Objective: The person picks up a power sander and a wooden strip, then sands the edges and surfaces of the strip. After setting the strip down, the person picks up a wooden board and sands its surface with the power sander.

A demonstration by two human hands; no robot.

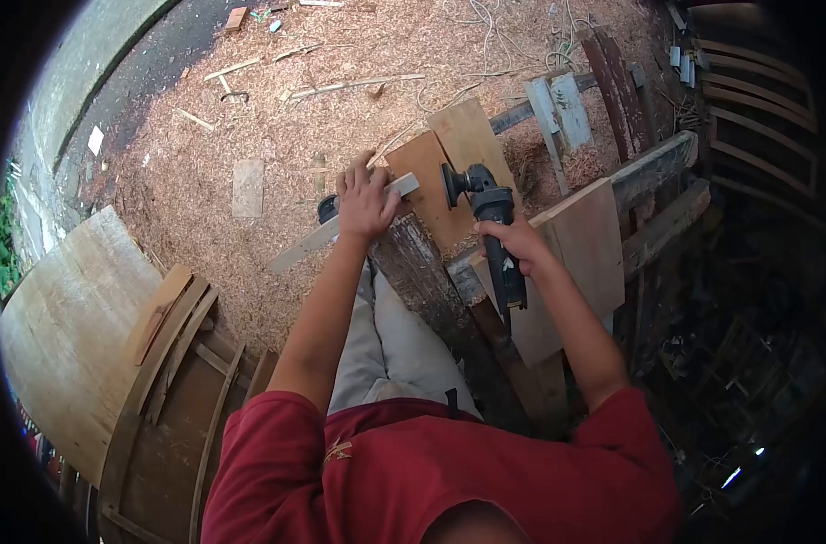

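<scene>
My left hand is wrapped over a narrow pale wooden strip, which slants from lower left up to the right. The strip's right end lies by the edge of a brown board. In my right hand is a black angle grinder, gripped round its body. Its disc stands on edge over the boards, to the right of the strip's end and apart from it. A small dark round object shows just left of my left hand, partly hidden.
A weathered beam runs by my legs under the boards. Pale boards lean beneath my right forearm. Wood shavings cover the ground, with loose sticks and a cord. Curved wooden frames and a large panel stand at left.
</scene>
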